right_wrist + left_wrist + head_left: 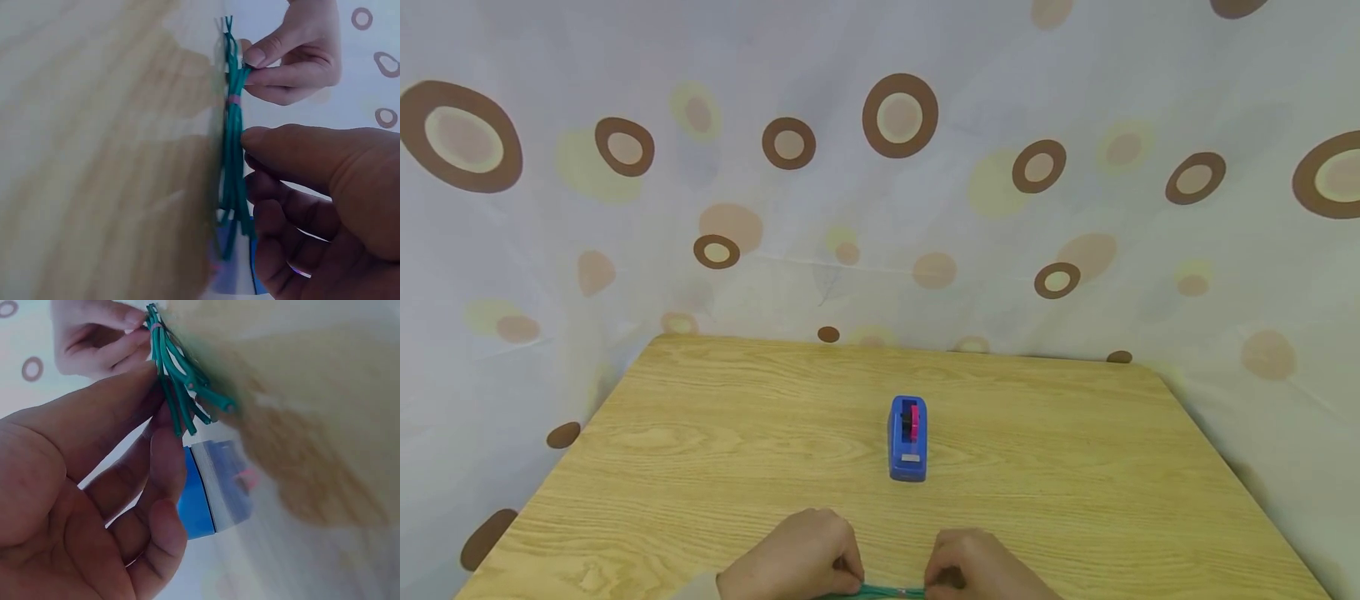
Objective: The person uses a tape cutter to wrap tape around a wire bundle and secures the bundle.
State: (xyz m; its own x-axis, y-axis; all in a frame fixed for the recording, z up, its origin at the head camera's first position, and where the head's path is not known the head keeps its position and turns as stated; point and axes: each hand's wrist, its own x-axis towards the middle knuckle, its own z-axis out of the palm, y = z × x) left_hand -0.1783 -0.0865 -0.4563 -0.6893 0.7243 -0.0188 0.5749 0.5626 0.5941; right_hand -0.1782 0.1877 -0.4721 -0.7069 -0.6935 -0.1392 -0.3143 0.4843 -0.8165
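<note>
A bundle of thin green cords (pixel 880 592), bound at its middle by a pale pinkish band (pixel 234 99), stretches between both hands at the bottom of the head view. My left hand (pixel 801 554) pinches it on one side of the band between thumb and fingers. On the other side, my right hand (pixel 981 567) grips it with thumb and fingertips. Loose cord ends fan out past the left fingers in the left wrist view. The right wrist view shows the cords lying close over the table, with more ends hanging beyond the right thumb.
Beyond the hands, a blue tape dispenser (pixel 907 468) with a pink reel stands near the middle of the wood-grain table (pixel 737 433). A pale curtain (pixel 955 217) with brown and beige circles surrounds the table's back and sides.
</note>
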